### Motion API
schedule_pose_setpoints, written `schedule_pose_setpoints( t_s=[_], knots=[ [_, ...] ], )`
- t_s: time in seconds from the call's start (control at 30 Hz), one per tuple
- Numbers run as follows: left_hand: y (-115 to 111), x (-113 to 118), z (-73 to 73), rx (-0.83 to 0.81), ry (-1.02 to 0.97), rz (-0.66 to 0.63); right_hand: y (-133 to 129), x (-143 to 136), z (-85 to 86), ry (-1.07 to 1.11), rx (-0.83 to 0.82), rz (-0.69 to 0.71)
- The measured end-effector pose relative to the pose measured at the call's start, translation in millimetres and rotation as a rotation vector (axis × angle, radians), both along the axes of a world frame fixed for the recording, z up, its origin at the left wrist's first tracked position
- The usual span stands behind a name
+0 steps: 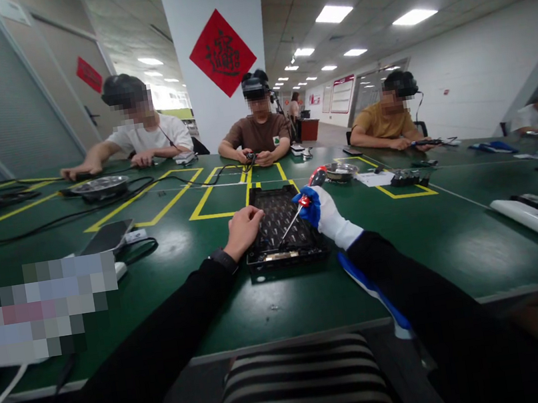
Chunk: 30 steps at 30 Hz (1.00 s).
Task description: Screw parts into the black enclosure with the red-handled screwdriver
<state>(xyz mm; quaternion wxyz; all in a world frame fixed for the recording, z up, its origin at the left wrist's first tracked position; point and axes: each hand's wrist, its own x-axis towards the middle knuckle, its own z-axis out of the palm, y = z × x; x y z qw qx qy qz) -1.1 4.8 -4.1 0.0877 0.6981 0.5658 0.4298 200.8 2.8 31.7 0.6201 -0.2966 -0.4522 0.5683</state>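
Note:
A black, open-topped plastic case (pixel 279 217) lies on the green table in front of me. Its floor is patterned, and a pale metallic strip (pixel 281 255) runs along its near end. My left hand (pixel 244 232), bare, is at the case's left rim with fingers bent and pressed together over the edge. My right hand (pixel 327 214), in a white and blue glove, is closed around the red handle of a screwdriver (pixel 293 223). The shaft slants down to the left, with its tip inside the case near the strip; exact contact is too small to tell.
A blue and white glove (pixel 374 288) hangs over the table's near edge. To the left lie a phone (pixel 111 236) and cables; to the right, a white power strip (pixel 537 220). Round metal dishes (pixel 342 172) stand farther back. Several people sit across the green table (pixel 204 305).

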Motion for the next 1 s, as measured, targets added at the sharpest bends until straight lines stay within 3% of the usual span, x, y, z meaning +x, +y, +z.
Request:
schedule_pose_setpoints(
  t_s=[0.17,0.43,0.83,0.9,1.0],
  knots=[
    [0,0,0.5,-0.002,0.014,-0.001,-3,-6,-3.3,-0.072,0.026,0.052],
    [0,0,1.0,-0.009,0.033,0.008,-18,-7,6.3,-0.168,-0.018,0.046],
    [0,0,0.4,0.009,0.017,0.002,0,-3,-1.7,0.024,-0.01,0.041],
    [-2,1,3.2,0.002,-0.009,-0.046,2,-2,-2.4,0.076,-0.005,0.015],
    [-8,3,10.5,-0.02,-0.033,-0.269,5,0,-2.1,0.151,-0.015,-0.057]
  ],
)
